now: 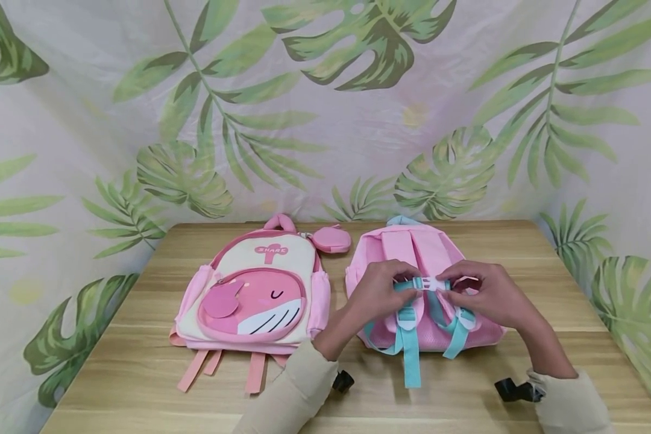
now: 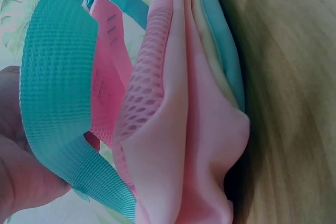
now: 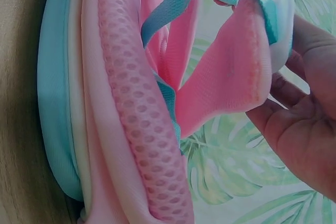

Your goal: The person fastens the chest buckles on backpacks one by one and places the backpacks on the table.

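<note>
A pink backpack lies on its front at the right, its straps facing up. Across the straps runs a turquoise chest strap with a white plastic buckle. My left hand pinches the buckle's left end with thumb and fingers. At its right end, my right hand pinches the other part. The two buckle parts meet; whether they are latched cannot be told. Turquoise webbing loops past my left hand in the left wrist view. In the right wrist view, a pink shoulder strap rises beside my right fingers.
Left of my arms, a second pink-and-white backpack with a whale front lies face up. A small pink pouch hangs from it. Both rest on a wooden table; a leaf-print cloth stands behind.
</note>
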Available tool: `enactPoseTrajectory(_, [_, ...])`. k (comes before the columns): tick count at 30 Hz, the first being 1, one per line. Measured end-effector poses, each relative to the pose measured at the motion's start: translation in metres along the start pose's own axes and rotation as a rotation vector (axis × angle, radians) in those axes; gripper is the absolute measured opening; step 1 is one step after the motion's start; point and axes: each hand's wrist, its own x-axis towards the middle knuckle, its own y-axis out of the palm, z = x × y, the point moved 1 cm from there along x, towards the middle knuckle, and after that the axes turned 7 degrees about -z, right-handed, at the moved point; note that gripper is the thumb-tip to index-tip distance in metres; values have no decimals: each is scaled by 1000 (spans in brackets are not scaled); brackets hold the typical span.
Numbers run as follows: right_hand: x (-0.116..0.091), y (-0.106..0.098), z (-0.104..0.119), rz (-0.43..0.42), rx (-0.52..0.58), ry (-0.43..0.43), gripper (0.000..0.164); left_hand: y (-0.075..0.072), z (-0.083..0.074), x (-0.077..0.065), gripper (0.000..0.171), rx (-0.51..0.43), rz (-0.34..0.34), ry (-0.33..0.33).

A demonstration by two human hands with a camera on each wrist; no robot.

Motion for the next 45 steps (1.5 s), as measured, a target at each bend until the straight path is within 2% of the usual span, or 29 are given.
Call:
enactPoseTrajectory(7, [0,3,1,-26,3,76,28,1,3,-3,26,-21,-26,6])
enactPoseTrajectory(12, [-1,4,4,-51,-92,55,25,1,4,-4,25,-34,-41,4])
enactPoseTrajectory(17, [-1,5,8,-65,-130,21,24,1,3,-5,24,-46,-54,-5])
enactPoseTrajectory(26, [-3,2,8,-40,-34,43,25,2,2,-6,22,-88,-67,-51])
enactPoseTrajectory(34, [-2,2,6,-45,22,59,25,0,4,-5,25,-104,-16,-92])
enactPoseTrajectory(38, [-3,3,5,-51,22,55,25,0,5,-4,26,-103,-12,-120])
enactPoseTrajectory(41, [-2,3,3,-59,20,41,25,1,6,-4,24,-116,-16,-119])
enactPoseTrajectory(45, [-1,5,1,-62,37,21,25,2,7,-5,21,-116,-19,-81])
